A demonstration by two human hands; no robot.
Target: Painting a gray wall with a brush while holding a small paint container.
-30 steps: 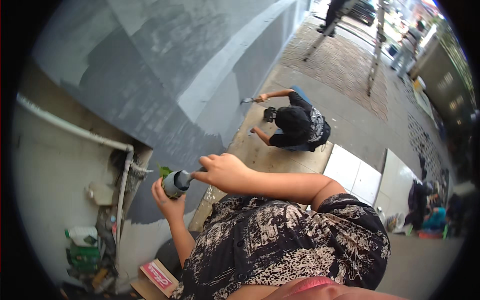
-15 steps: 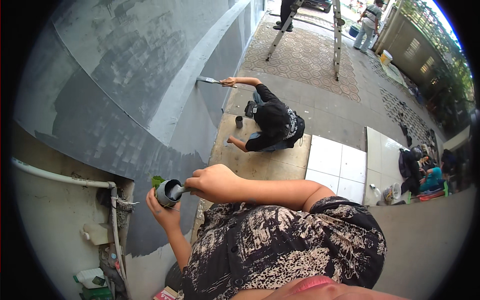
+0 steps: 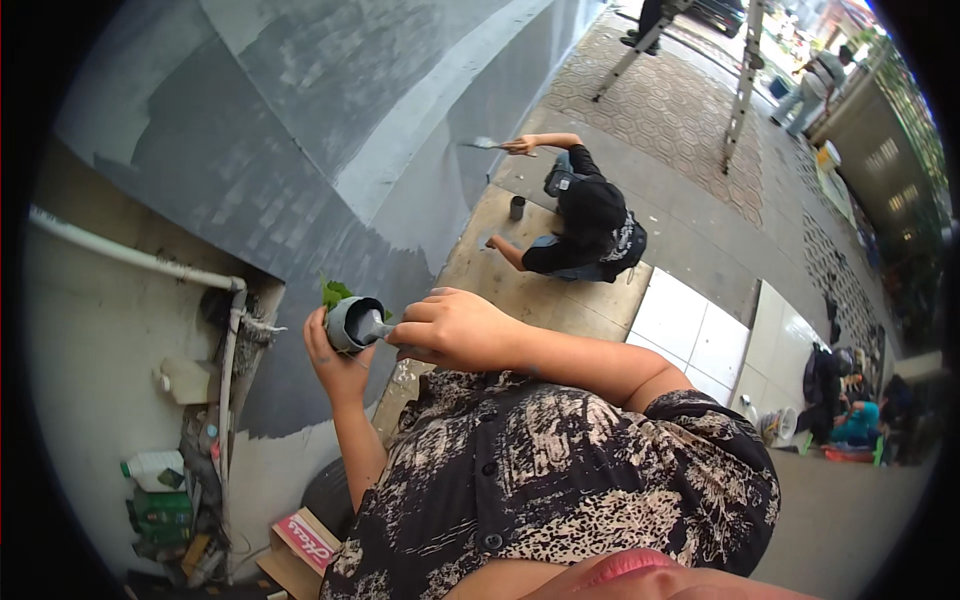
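Observation:
My left hand [image 3: 342,374] is wrapped round a small dark cup [image 3: 341,328] with grey paint on its sides. Green leaves [image 3: 335,292] stick out beside the cup's far edge. In my right hand [image 3: 455,328] is a paintbrush [image 3: 380,331], its bristles inside the cup's mouth; most of its handle is hidden by my fingers. Both hands are in front of my chest, close to the wall [image 3: 300,190], which is covered in uneven patches of grey paint.
A crouching co-worker [image 3: 595,220] holds another brush [image 3: 482,143] at the wall, beside a dark cup [image 3: 517,208] on the floor. A ladder [image 3: 742,95] stands farther back. Pipes [image 3: 140,252], bottles [image 3: 158,470] and a cardboard box [image 3: 300,540] are at left.
My view has turned, so the surroundings sit differently in the picture. The brush stays in the cup, with both hands keeping their holds. The co-worker's brush has shifted along the wall.

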